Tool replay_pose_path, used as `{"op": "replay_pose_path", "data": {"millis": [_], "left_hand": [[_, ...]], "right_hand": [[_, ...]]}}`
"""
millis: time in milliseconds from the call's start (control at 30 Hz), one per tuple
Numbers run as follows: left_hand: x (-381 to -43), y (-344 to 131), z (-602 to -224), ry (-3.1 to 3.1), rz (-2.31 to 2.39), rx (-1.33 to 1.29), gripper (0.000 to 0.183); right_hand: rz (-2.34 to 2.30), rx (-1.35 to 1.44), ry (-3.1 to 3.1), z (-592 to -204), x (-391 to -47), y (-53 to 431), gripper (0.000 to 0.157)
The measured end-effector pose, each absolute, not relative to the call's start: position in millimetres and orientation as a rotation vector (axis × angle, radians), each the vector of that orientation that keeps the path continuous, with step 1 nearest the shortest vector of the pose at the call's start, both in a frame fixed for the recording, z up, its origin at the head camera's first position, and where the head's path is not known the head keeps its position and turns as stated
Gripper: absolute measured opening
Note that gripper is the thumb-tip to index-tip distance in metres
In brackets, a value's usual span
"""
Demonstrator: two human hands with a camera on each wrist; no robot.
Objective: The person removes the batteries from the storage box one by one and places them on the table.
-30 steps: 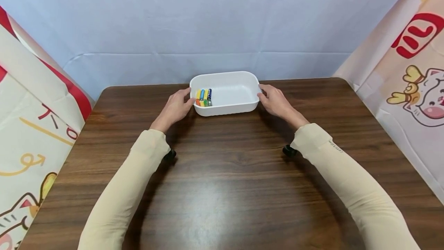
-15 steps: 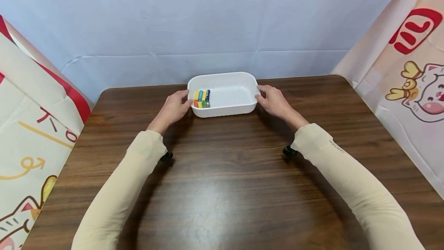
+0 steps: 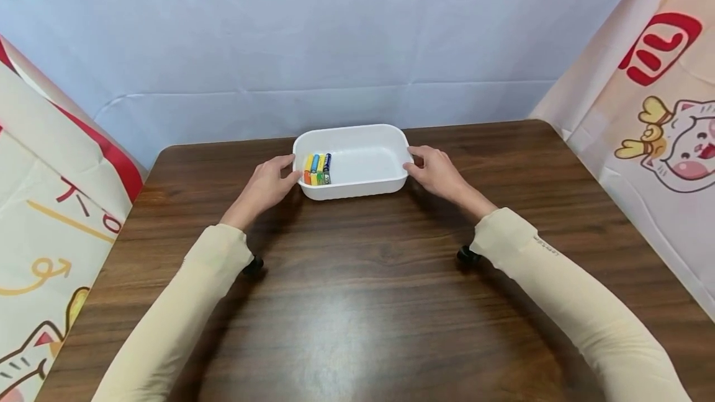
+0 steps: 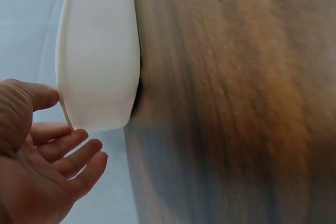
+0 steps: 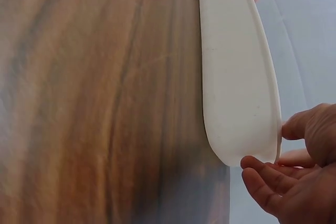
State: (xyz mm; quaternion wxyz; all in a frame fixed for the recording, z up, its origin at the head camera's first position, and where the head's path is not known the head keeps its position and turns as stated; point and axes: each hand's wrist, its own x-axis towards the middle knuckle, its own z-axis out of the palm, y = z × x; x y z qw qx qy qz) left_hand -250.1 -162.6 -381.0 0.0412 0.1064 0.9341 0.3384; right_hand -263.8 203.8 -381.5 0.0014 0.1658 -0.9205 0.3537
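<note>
A white oblong plastic basin [image 3: 365, 166] sits at the back of the table, its wall [image 4: 100, 51] filling much of the left wrist view. Several small batteries [image 3: 317, 169] in yellow, blue, green, orange and dark blue lie side by side at its left end. My left hand [image 3: 265, 185] pinches the left end of the rim, thumb on top and fingers beneath the lip. At the opposite end my right hand [image 3: 438, 172] holds the rim [image 5: 273, 77] the same way, thumb over it and fingertips against the outer wall.
The brown wood-grain table [image 3: 363, 290] stretches from the basin toward me. Behind its far edge hangs a pale cloth [image 3: 335, 36]. Printed cloths with cartoon cats, one on the left [image 3: 56, 203] and one on the right [image 3: 670, 141], flank the table.
Both hands have drawn the basin a little toward me and slightly left, away from the table's far edge. The grip on the rim and the row of batteries look the same.
</note>
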Motion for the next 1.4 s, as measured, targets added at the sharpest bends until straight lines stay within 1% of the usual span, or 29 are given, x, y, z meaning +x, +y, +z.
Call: {"op": "replay_pose_path", "data": {"millis": [467, 1400], "left_hand": [[-218, -179, -379, 2.878, 1.001, 0.38, 0.058], [-144, -201, -379, 2.965, 0.988, 0.441, 0.052]], "right_hand": [[1.101, 0.555, -2.873, -381, -234, 191, 0.049], [1.175, 0.726, -2.78, -382, -167, 176, 0.048]]}}
